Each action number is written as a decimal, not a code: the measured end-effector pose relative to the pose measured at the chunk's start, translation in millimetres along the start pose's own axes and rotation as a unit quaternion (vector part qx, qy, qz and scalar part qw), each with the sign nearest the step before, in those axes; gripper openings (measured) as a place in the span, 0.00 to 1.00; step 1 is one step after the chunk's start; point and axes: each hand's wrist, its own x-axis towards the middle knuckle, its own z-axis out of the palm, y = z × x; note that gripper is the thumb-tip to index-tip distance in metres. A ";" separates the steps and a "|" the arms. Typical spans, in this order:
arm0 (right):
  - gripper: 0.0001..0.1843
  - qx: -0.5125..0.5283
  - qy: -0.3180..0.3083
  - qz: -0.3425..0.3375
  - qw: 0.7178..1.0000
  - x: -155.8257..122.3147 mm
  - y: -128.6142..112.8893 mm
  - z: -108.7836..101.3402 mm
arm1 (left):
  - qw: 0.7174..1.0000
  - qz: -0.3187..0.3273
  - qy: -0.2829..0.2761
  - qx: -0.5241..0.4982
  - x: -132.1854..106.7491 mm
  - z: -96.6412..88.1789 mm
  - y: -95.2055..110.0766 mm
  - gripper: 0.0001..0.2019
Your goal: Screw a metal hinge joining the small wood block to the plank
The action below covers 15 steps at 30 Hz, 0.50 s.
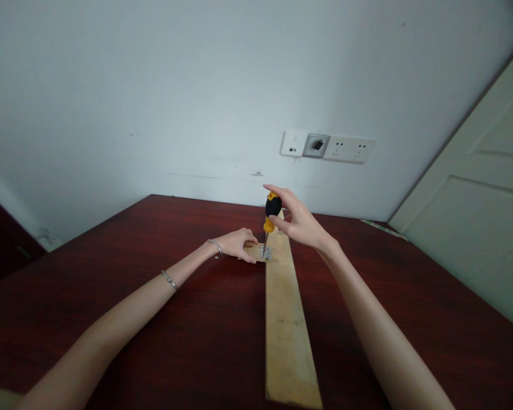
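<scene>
A: What are the fingers doing?
B: The person's right hand curves in a loose C around the handle of a yellow and black screwdriver. One finger stretches across the top of the handle, and the thumb rests against its lower part. The fingers are partly open around the tool rather than clenched.

A: And the other hand?
B: The left hand lies low, its fingers bent around a short wooden piece, with the thumb along the near edge and the other fingers over the far side.

A: Where does the screwdriver point?
B: Nearly straight down, its thin shaft reaching a small metal hinge. The hinge sits where the short piece meets the left edge of a long pale plank. The tip is too small to tell whether it sits in a screw.

A: How does the plank lie?
B: Flat, running from the near edge of the view away toward the wall, on a dark red worktop. The short piece lies to its left, near the far end.

A: Anything further out?
B: Two silvery bracelets circle the left arm. A row of socket plates is set in the pale wall, and a white panelled door stands at the right.
</scene>
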 end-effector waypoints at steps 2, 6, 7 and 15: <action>0.33 0.000 -0.001 -0.008 1.000 0.0 2.0 -0.4 | 1.000 -0.001 -0.001 0.003 0.4 0.6 -1.1 0.31; 0.25 -0.035 0.021 -0.004 0.999 0.4 7.7 3.9 | 1.000 -0.005 0.004 0.005 0.6 2.1 -2.9 0.30; 0.23 -0.044 0.027 -0.001 0.999 0.4 8.6 5.2 | 1.000 -0.005 0.006 0.003 0.5 2.2 -2.8 0.29; 0.26 -0.028 0.019 -0.020 0.999 -0.2 6.1 0.8 | 1.000 0.000 0.007 -0.003 -0.6 0.7 -0.3 0.31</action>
